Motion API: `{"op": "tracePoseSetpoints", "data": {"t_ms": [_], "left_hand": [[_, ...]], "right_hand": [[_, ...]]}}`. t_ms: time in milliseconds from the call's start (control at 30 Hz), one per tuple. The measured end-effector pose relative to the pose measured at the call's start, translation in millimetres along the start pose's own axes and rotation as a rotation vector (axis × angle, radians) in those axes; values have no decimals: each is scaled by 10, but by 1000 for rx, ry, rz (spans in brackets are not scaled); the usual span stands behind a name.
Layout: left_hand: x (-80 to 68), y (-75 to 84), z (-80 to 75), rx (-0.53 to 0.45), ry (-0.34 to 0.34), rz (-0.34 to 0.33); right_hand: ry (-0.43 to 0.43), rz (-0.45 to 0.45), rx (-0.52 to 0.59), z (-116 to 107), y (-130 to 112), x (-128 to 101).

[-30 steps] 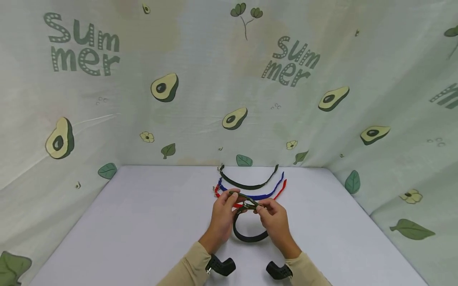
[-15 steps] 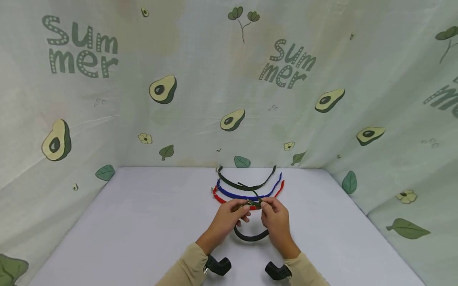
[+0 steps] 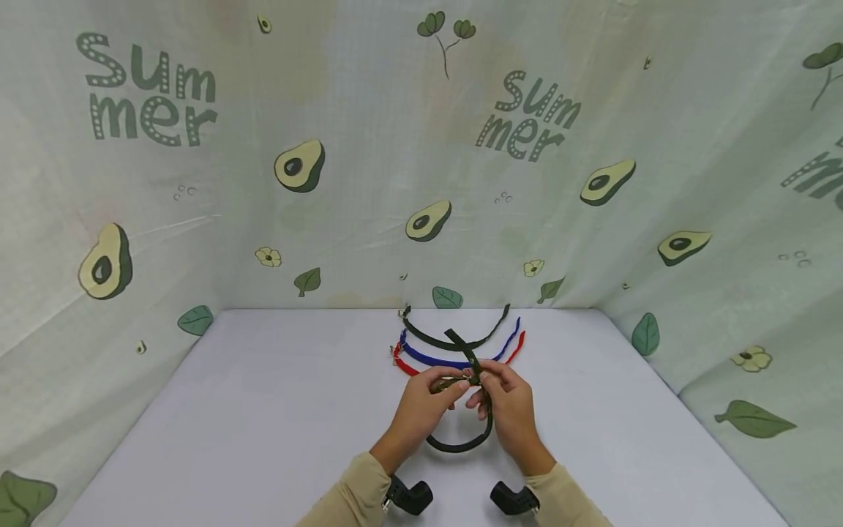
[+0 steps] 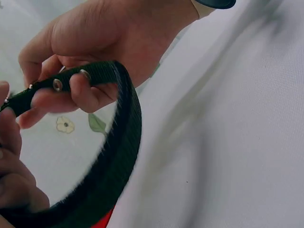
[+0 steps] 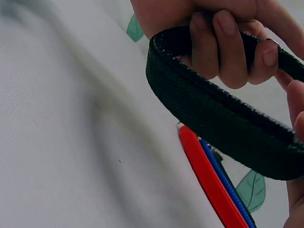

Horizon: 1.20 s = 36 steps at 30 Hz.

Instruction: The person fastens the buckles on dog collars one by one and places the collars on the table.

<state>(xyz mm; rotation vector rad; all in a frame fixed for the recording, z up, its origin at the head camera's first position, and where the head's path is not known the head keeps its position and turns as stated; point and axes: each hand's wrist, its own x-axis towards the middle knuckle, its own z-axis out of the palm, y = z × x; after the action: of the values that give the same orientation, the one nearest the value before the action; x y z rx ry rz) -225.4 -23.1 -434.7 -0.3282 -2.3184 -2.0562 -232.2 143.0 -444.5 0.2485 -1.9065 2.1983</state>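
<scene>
A dark green collar (image 3: 461, 447) is bent into a loop between my two hands, and its curve hangs toward me. My left hand (image 3: 416, 411) pinches it at the metal buckle part (image 3: 469, 377), which is mostly covered by fingertips. Opposite, my right hand (image 3: 512, 410) grips the strap just beside the buckle. The strap's loose end (image 3: 457, 340) sticks up past the fingers, pointing away from me. Metal eyelets (image 4: 58, 85) line the band in the left wrist view. From the right wrist view, the wide padded stretch of the collar (image 5: 209, 109) shows in front of curled fingers.
Behind my hands, three more collars lie in nested curves on the white table (image 3: 276, 424): a dark green collar (image 3: 435, 342) farthest back, then a blue collar (image 3: 424, 358) and a red collar (image 3: 405, 367). An avocado-printed cloth (image 3: 369, 183) hangs behind the table.
My left hand has let go of the strap's loose end and moved to the buckle. That end now stands up beyond the fingers, and the loop has swung slightly left.
</scene>
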Motion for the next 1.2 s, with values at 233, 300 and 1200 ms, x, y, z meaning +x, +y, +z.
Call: {"op": "tracePoseSetpoints", "data": {"t_ms": [233, 300, 1200], "left_hand": [[-35, 30, 4, 104, -21, 55], [-43, 33, 2, 124, -28, 72], [-22, 47, -9, 102, 13, 138]], "right_hand": [[12, -36, -20, -19, -17, -2], [13, -38, -7, -24, -21, -5], [-17, -123, -105, -91, -135, 28]]}}
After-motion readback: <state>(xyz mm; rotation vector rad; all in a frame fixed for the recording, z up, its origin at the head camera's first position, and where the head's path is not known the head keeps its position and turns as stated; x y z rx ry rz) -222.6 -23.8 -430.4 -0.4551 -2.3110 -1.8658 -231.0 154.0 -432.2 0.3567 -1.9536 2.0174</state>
